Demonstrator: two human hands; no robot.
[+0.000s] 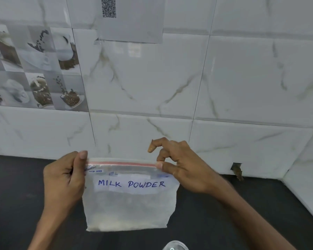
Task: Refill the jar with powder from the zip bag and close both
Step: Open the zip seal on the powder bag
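A clear zip bag [128, 206] with a red zip strip and a label reading MILK POWDER hangs upright in front of me above the dark counter. White powder lies in its bottom. My left hand [65, 179] pinches the bag's top left corner. At the right end of the zip strip my right hand [181, 168] pinches the strip between thumb and finger, its other fingers raised. The rim of a clear jar [175, 246] shows at the bottom edge, below the bag.
The black counter [16, 186] runs back to a white marble-tiled wall [152, 87]. A side wall closes the right corner. A small hole [236, 168] sits at the wall's base on the right. A QR code sheet [130, 18] is taped high up.
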